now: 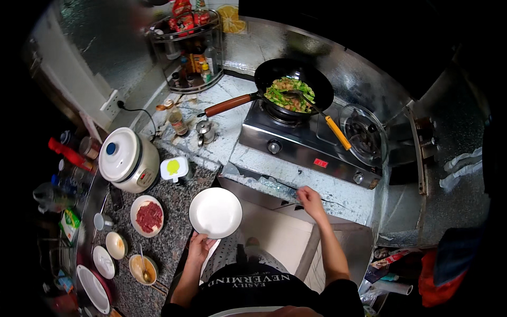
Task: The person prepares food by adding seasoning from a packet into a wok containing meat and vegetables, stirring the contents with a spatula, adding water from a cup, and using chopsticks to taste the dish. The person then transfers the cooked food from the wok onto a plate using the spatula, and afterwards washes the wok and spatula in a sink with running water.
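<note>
My left hand [199,247] grips the near rim of an empty white plate [215,212], held over the gap beside the dark counter. My right hand [310,202] is above the front edge of the stove counter, fingers curled closed, with nothing visible in them. Beyond it, a black wok [320,78] with a wooden handle [229,105] stands on the gas stove [301,150]. Chopped green vegetables and pieces of meat [289,94] lie in the wok. A spatula with a yellow handle [338,132] rests in it, its handle leaning out over the right side.
A glass lid [364,134] lies on the stove's right side. On the dark counter are a white rice cooker [134,158], a bowl of raw meat [148,215], a bowl with a spoon [143,269] and a lidded container [174,169]. A condiment rack [187,53] fills the back corner.
</note>
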Demonstrator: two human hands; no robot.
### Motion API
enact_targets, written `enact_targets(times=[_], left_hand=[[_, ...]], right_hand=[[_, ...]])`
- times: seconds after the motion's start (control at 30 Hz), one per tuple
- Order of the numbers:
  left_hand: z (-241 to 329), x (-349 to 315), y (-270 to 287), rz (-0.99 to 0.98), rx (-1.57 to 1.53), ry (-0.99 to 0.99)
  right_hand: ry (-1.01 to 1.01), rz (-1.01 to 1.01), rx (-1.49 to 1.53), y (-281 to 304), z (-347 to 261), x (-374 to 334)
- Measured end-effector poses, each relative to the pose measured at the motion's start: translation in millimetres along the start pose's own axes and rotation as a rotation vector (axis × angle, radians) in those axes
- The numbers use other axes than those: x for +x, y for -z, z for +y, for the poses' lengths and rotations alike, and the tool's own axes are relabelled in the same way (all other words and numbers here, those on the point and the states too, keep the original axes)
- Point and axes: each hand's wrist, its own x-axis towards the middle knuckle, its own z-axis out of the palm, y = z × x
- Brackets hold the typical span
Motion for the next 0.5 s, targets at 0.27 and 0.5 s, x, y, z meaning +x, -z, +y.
enact_targets(times=[0.27, 0.5], left_hand=[[51.5, 73.2, -16.5, -0.085, 0.213, 0.041], [85.6, 80.0, -47.9, -0.236, 0.156, 0.117]], right_hand=[[-0.095, 0.186, -0.772, -86.0, -16.2, 151.2], [-0.182, 0.174, -0.877, -93.0, -12.6, 177.3]])
